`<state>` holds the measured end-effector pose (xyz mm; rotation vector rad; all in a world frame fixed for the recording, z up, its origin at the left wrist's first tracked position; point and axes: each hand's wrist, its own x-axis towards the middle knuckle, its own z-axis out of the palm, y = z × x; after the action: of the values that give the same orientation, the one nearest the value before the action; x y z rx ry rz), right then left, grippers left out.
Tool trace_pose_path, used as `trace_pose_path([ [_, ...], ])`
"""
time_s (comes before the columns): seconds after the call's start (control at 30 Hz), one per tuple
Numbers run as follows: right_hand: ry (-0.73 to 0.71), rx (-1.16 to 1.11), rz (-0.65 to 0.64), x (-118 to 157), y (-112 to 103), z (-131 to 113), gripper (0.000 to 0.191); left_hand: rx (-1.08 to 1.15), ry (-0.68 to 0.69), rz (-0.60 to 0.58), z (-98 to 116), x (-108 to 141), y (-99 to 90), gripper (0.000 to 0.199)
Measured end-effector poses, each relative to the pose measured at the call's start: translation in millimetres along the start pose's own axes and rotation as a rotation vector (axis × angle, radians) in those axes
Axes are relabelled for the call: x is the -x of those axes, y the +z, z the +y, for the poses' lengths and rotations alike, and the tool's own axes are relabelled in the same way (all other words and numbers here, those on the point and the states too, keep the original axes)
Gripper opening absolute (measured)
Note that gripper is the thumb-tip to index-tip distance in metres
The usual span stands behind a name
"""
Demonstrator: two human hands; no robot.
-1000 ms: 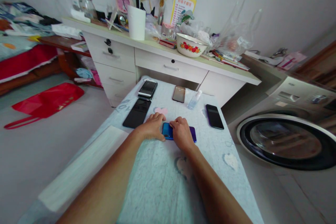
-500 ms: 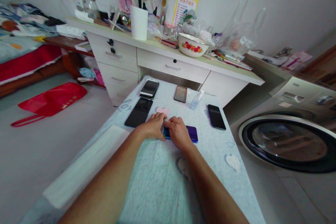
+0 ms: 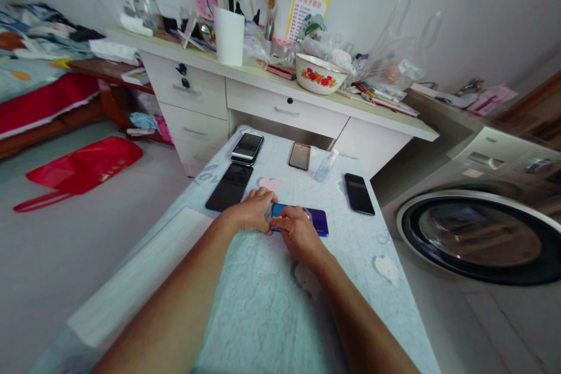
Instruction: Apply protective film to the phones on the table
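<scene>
A shiny blue-purple phone [image 3: 319, 222] lies flat across the middle of the cloth-covered table. My left hand [image 3: 255, 211] grips its left end, thumb at the near edge and fingers at the far edge. Over the phone's back rests my right hand [image 3: 301, 234], fingers curled and one finger pointing toward the left end. A small whitish bit shows by its knuckles; what it is I cannot make out. Just left of my left hand is a large black phone [image 3: 230, 187]. A pink heart print [image 3: 269, 184] shows on the cloth beyond my fingers.
Farther back lie stacked phones [image 3: 248, 147], a brownish phone case [image 3: 300, 155] and a clear spray bottle [image 3: 326, 166]. Another dark phone [image 3: 359, 194] is near the right edge. A white strip [image 3: 144, 274] runs along the left edge. A washing machine [image 3: 482, 181] stands right.
My right hand has shifted slightly on the phone, with one finger now stretched toward its left end. More of the phone's back shows. My left hand stays at the same end.
</scene>
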<state>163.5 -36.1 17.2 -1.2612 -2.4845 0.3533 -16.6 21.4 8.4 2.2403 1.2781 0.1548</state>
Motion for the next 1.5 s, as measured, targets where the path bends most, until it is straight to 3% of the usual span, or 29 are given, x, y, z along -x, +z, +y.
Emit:
trace_pose_path([
  [0.53, -0.038, -0.084, 0.046, 12.4, -5.5, 17.4, 0.027, 0.003, 0.009, -0.013, 2.4, 3.1, -3.8, 0.073],
  [0.87, -0.051, -0.03, 0.039, 3.6, 2.2, -0.2, 0.027, -0.01, 0.008, -0.017, 2.9, 2.9, -3.5, 0.072],
  [1.27, 0.003, -0.059, 0.025, 15.8, -17.6, 30.9, 0.033, -0.011, -0.014, -0.011, 5.3, 2.2, -3.5, 0.072],
  [1.5, -0.053, -0.085, 0.061, 13.3, -5.8, 20.1, 0.031, -0.016, -0.002, 0.023, 3.7, 0.9, 0.0, 0.07],
])
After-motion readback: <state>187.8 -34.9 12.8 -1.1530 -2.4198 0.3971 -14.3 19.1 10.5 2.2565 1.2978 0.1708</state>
